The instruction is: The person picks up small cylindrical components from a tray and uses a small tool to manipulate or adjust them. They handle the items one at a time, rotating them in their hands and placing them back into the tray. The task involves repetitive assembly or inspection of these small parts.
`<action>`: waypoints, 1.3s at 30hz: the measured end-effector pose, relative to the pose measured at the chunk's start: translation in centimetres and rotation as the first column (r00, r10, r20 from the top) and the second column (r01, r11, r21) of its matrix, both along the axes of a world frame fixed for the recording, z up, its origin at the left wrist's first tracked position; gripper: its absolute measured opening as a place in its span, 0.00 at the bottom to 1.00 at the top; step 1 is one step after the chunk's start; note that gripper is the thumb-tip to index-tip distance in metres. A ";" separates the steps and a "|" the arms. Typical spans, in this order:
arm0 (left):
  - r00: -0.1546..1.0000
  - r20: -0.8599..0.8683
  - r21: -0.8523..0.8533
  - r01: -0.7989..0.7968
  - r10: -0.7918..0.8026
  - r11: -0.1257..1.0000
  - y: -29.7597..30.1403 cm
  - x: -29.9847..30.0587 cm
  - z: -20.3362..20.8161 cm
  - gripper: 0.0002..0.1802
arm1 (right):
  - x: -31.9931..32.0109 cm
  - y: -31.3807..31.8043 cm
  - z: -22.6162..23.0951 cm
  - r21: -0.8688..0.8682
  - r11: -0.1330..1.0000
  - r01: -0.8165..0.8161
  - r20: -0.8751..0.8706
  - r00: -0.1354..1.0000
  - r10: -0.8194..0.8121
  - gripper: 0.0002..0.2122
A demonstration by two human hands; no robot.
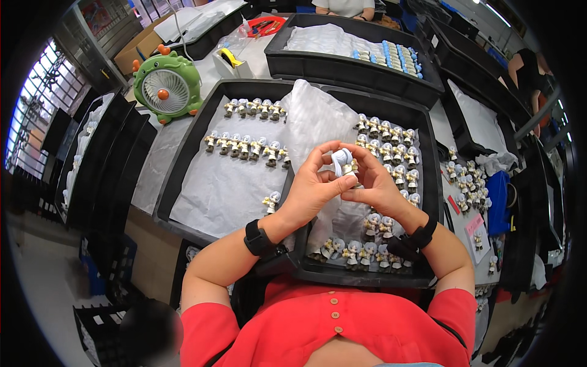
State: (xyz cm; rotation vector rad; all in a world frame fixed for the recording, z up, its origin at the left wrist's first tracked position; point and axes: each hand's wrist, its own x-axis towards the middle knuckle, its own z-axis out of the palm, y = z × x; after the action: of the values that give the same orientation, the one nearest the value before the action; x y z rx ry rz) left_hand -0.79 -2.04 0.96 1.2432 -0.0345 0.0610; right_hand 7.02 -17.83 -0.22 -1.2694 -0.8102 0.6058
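A small figurine [344, 164] with pale blue-white hair and a white and gold outfit is held up between my two hands. My left hand [315, 186] grips it from the left, fingers and thumb closed round it. My right hand [374, 182] closes on its other side, and the fingertips nearly meet. Below my hands lie two black trays side by side. The left tray [165, 205] holds rows of like figurines [244, 147] on white sheeting. More figurines [386, 148] stand in rows in the right tray [434, 202], and a white sheet [318, 119] drapes over the divide.
A green animal-shaped fan [165, 85] stands at the far left, beside a tape dispenser [232, 61]. Behind is another black tray [281, 61] with blue-topped pieces. Loose figurines [471, 183], a pink paper [476, 232] and a blue bin [499, 202] lie right. Other people work farther back.
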 end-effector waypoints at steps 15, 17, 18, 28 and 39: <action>1.000 0.002 -0.084 -0.001 0.001 0.996 0.2 0.1 0.2 0.26 | 0.1 -0.2 0.3 0.038 0.999 -0.001 -0.013 1.000 0.001 0.36; 1.000 -0.008 -0.094 0.003 -0.003 0.996 0.2 0.0 0.3 0.26 | 0.2 -0.1 0.3 0.038 0.999 -0.004 -0.018 1.000 0.005 0.36; 1.000 -0.008 -0.100 0.000 -0.001 0.995 0.2 0.0 0.2 0.26 | 0.1 -0.1 0.4 0.039 0.999 -0.007 -0.022 1.000 0.008 0.36; 0.998 -0.049 -0.185 0.015 -0.025 0.983 0.4 0.3 -0.5 0.26 | -0.1 -0.5 0.8 -0.046 0.988 0.146 0.227 0.965 -0.132 0.36; 0.980 -0.076 -0.324 0.152 -0.186 0.934 0.1 0.6 -0.9 0.26 | -0.5 -0.2 1.6 0.054 0.923 0.382 0.816 0.516 -0.262 0.38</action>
State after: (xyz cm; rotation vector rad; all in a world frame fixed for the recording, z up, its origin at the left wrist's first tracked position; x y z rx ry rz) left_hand -0.23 -1.94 0.02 0.9154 -0.0387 -0.1451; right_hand 6.50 -17.99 1.36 -1.8048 -1.2513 -0.3154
